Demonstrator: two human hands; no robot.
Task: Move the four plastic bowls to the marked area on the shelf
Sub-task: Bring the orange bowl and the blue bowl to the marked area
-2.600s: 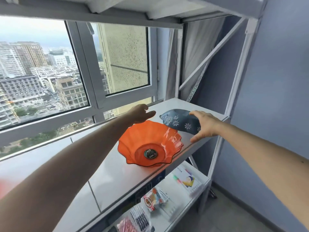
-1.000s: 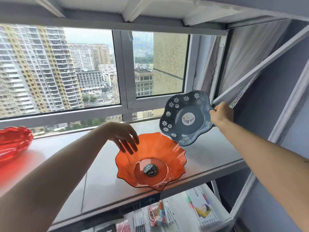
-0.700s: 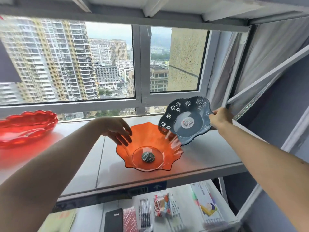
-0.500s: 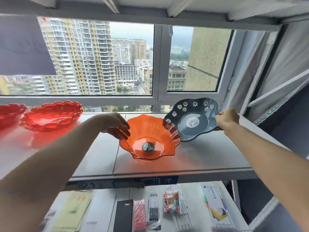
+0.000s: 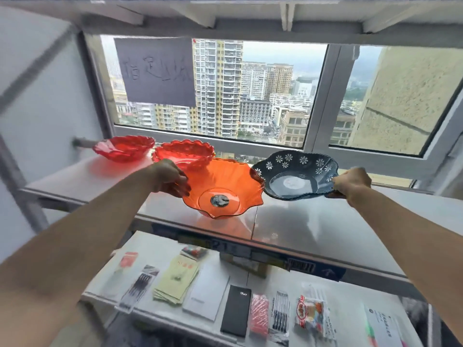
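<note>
My left hand [image 5: 168, 179] grips the left rim of a clear orange wavy bowl [image 5: 225, 189], held just above the white shelf [image 5: 325, 221]. My right hand [image 5: 352, 182] pinches the right rim of a dark blue bowl with white flowers [image 5: 295, 175], which hangs in the air beside the orange one, their rims almost touching. Two red scalloped bowls [image 5: 124, 147] [image 5: 184, 152] stand side by side at the shelf's far left, below a dark paper sign [image 5: 156, 71] taped on the window.
A window frame [image 5: 323, 101] runs close behind the shelf. A lower shelf [image 5: 270, 279] carries pens, notebooks, paper pads and snack packets. White shelf posts [image 5: 22, 194] stand at the left, and a beam crosses overhead.
Both hands have carried their bowls leftward along the shelf. The orange bowl is lifted off the shelf, the blue bowl tipped flatter, and both red bowls and the sign have come into view.
</note>
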